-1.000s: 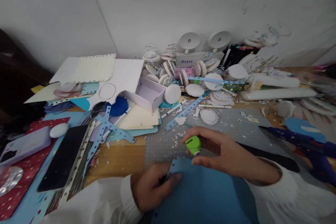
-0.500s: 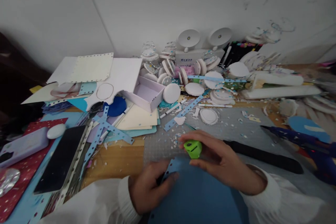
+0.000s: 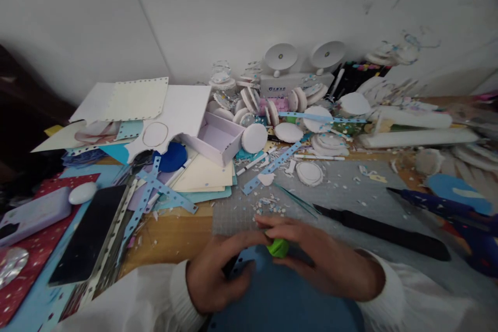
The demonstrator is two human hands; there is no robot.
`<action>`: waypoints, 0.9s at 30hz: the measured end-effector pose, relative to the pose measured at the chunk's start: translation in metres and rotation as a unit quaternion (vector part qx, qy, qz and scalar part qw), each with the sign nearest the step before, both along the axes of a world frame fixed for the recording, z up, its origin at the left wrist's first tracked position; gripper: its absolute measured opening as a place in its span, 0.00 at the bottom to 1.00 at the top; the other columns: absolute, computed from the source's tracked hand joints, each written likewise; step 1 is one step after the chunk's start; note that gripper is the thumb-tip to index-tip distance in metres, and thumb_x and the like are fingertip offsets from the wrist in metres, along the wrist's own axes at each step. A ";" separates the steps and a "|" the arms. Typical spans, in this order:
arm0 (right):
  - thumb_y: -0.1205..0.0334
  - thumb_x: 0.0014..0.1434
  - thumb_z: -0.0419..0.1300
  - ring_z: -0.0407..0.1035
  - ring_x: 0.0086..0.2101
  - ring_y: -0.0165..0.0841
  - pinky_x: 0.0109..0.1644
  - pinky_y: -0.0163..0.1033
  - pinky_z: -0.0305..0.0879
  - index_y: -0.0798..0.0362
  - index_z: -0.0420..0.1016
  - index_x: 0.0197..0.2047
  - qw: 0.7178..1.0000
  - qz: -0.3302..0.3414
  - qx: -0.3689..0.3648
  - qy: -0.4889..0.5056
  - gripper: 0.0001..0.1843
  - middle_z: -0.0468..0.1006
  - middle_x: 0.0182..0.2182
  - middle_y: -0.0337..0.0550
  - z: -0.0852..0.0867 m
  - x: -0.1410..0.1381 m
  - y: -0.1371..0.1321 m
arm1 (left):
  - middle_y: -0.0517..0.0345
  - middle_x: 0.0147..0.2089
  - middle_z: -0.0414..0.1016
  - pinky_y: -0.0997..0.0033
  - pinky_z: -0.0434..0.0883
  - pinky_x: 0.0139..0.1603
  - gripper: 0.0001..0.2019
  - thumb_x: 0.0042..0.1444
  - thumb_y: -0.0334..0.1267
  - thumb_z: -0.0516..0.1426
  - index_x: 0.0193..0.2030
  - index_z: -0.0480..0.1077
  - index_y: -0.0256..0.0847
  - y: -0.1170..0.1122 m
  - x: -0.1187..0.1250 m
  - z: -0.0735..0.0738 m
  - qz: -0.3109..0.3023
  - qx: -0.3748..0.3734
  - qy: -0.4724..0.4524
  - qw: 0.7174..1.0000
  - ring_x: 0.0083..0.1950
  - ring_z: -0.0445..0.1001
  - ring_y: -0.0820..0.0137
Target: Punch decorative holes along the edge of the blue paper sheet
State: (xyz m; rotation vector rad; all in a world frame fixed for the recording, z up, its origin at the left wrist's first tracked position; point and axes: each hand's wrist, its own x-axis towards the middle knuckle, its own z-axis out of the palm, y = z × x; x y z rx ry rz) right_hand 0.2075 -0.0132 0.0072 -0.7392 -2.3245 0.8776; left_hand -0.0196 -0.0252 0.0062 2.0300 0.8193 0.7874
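Observation:
My right hand (image 3: 322, 257) holds a small bright green paper punch (image 3: 277, 248) between thumb and fingers, over the edge of a blue sheet of paper (image 3: 288, 290). My left hand (image 3: 220, 272) is at the left edge of that sheet, where a row of punched holes shows, and seems to pinch it. The left index finger stretches out to the punch and touches or nearly touches it. Just beyond the hands, tiny punched paper bits (image 3: 268, 203) are scattered on the grey cutting mat (image 3: 229, 218). Fingers hide part of the punch.
To the right lie a black-handled craft knife (image 3: 389, 228), teal tweezers (image 3: 298, 199) and a dark blue glue gun (image 3: 439, 205). A phone (image 3: 89, 236) lies at left. Behind stand a lilac box (image 3: 220, 140) and many white foam discs (image 3: 254, 138). Punched blue strips (image 3: 155, 184) are strewn about.
My right hand has moved down and left with the punch, which has turned and now sits at the paper's edge. My left index finger has reached toward it. The tweezers and knife blade are uncovered.

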 end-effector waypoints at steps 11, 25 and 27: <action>0.71 0.61 0.52 0.50 0.63 0.36 0.64 0.51 0.52 0.45 0.33 0.69 0.996 -0.025 -0.078 -0.020 0.40 0.55 0.64 0.48 0.003 -0.002 -0.004 | 0.55 0.37 0.77 0.77 0.72 0.36 0.28 0.51 0.25 0.54 0.60 0.60 0.43 -0.002 0.001 -0.006 -0.004 -0.090 0.020 0.996 0.39 0.76 0.67; 0.63 0.61 0.57 0.58 0.59 0.37 0.61 0.49 0.59 0.46 0.56 0.61 0.993 -0.065 -0.082 0.054 0.26 0.63 0.61 0.47 0.003 -0.004 -0.004 | 0.51 0.47 0.73 0.74 0.71 0.42 0.28 0.52 0.25 0.55 0.60 0.59 0.43 -0.008 0.004 -0.007 0.014 -0.110 -0.012 0.994 0.42 0.74 0.68; 0.61 0.60 0.58 0.61 0.58 0.38 0.60 0.49 0.60 0.46 0.58 0.61 0.996 -0.075 -0.044 0.023 0.26 0.66 0.59 0.48 0.003 -0.006 -0.003 | 0.49 0.52 0.70 0.70 0.69 0.48 0.26 0.53 0.25 0.54 0.59 0.59 0.43 -0.004 0.004 -0.006 0.019 -0.117 -0.043 0.992 0.48 0.72 0.66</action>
